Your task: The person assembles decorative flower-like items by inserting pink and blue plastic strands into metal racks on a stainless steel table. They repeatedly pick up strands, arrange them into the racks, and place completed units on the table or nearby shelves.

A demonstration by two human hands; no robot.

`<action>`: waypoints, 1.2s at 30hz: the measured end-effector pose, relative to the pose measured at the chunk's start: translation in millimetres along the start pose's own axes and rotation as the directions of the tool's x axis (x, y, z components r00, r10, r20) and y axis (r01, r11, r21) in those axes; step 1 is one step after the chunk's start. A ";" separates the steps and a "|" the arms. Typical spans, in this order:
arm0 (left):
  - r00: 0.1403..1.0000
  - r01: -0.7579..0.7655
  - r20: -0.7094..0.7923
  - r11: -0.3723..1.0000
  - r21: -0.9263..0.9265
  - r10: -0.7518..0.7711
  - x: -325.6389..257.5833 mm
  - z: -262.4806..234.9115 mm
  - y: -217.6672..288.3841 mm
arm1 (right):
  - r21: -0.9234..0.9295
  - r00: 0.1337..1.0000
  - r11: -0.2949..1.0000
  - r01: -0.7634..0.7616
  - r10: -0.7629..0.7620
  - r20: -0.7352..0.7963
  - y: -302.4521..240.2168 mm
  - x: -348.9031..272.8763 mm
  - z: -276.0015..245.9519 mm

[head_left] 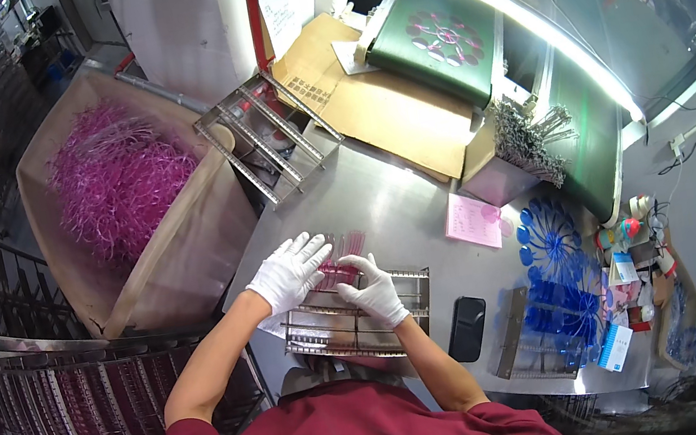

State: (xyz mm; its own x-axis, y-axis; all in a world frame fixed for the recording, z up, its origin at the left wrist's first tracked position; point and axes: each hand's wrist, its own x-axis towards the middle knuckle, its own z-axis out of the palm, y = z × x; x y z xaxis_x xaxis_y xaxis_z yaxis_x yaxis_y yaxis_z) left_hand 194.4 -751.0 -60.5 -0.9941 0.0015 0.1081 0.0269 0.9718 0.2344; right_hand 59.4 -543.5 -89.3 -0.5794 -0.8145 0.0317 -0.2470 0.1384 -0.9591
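Observation:
Both my hands wear white gloves and are over a metal table (pixel 269 239). My left hand (pixel 287 274) lies flat with fingers stretched, beside a small group of pink translucent pieces (pixel 354 242). To their right, my right hand (pixel 374 293) has its thumb and forefinger apart and curved around the near end of the pieces; no firm grip shows. A slotted metal rack (pixel 317 336) sits close to my body, partly beneath my right hand. The fingers partly hide the pieces, whose exact kind I cannot tell.
Left stands a large bin (pixel 184 275) of tangled pink plastic strands. Ahead are another metal rack (pixel 271 134), cardboard (pixel 392 124) and a green belt (pixel 401 31) with pink discs. Rightward are a box of metal pieces (pixel 485 164), a phone (pixel 468 329) and blue discs (pixel 542 232).

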 end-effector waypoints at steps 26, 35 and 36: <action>0.990 -0.101 0.095 0.994 -0.036 0.104 52.3 -19.2 35.7 | 0.136 0.976 0.967 -0.213 0.204 0.076 4.6 -25.3 -62.1; 0.977 -0.209 -0.040 0.977 -0.049 0.207 64.2 -1.4 59.5 | 0.966 0.913 0.239 0.098 0.366 -0.183 -6.9 -52.0 -75.3; 0.966 -0.226 0.110 0.972 -0.071 0.233 69.0 -5.4 62.5 | 0.973 0.857 0.210 0.091 0.481 -0.184 -2.0 -51.4 -75.9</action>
State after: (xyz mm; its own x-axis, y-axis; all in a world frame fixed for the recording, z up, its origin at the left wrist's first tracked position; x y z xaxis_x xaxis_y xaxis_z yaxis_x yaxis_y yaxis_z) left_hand 128.0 -691.5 -33.1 -0.9659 0.2534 0.0523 0.2580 0.9271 0.2719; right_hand 30.7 -459.1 -67.7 -0.7584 -0.5278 -0.3824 0.6514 -0.5938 -0.4723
